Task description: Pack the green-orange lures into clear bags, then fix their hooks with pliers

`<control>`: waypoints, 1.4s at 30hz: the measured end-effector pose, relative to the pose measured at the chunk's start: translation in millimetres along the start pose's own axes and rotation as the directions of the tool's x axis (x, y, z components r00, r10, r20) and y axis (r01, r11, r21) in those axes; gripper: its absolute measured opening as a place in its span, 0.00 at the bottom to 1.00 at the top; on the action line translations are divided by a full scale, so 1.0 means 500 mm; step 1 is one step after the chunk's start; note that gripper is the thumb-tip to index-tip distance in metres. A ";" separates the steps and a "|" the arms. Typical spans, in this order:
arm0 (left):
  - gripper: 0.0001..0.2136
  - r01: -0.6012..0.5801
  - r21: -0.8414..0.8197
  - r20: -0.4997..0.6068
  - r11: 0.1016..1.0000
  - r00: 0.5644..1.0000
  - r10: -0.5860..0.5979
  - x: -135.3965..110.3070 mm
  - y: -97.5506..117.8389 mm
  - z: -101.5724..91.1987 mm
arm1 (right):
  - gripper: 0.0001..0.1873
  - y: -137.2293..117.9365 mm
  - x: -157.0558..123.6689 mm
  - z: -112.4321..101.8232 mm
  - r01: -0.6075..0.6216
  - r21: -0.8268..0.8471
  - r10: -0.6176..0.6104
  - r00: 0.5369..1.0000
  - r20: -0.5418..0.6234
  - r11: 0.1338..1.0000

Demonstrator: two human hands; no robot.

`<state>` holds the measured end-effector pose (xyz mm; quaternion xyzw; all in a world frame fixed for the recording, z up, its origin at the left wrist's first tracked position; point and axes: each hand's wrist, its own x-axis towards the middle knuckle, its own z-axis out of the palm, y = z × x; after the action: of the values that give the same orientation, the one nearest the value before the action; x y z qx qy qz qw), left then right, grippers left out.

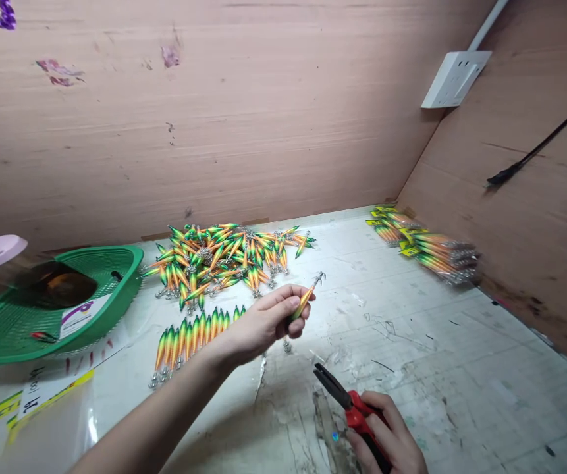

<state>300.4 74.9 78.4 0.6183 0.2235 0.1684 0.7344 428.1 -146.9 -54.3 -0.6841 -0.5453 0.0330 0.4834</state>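
My left hand (268, 319) pinches an orange and green fishing lure (304, 303), its hooked metal end pointing up and to the right. Lower right, my right hand (386, 434) is wrapped round the red handles of a pair of pliers (345, 401). The dark jaws of the pliers point up and left, apart from the lure. Behind my left hand lies a loose heap of similar lures (224, 257). Partly hidden by my left forearm, a neat row of lures (189, 339) lies side by side on the worktop (411, 368).
A green basket (135, 276) stands at the left with a dark round object and a label in it. Plastic bags (51, 421) with yellow edges lie in front. Packed lures (436, 253) are stacked at the right wall, under a socket (456, 79).
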 end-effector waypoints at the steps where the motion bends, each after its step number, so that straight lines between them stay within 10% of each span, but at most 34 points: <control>1: 0.09 0.026 -0.151 0.032 0.988 0.999 -0.021 -0.014 -0.002 0.010 | 0.13 -0.003 0.002 -0.002 -0.004 0.015 0.004 1.000 0.003 1.000; 6: 0.08 0.086 -0.415 0.100 0.906 0.994 -0.048 -0.054 0.004 0.031 | 0.10 -0.011 0.005 -0.005 -0.019 0.062 0.017 1.000 0.025 0.998; 16: 0.15 0.008 0.054 -0.113 0.999 0.994 -0.001 -0.095 -0.012 0.079 | 0.08 -0.076 0.056 -0.084 -0.097 0.135 0.082 0.990 0.114 0.986; 29: 0.13 -0.124 0.563 -0.154 0.817 0.956 0.250 -0.126 -0.037 0.100 | 0.05 -0.113 0.099 -0.127 -0.007 0.080 -0.012 0.972 0.236 0.997; 42: 0.15 -0.262 0.572 -0.110 0.777 0.915 0.389 -0.133 -0.057 0.092 | 0.07 -0.116 0.106 -0.126 -0.017 0.113 -0.009 0.975 0.221 0.994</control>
<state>268.4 -3.3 64.7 0.8082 0.2316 0.2904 0.4570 444.3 -148.6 45.2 -0.6485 -0.5917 0.1410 0.4577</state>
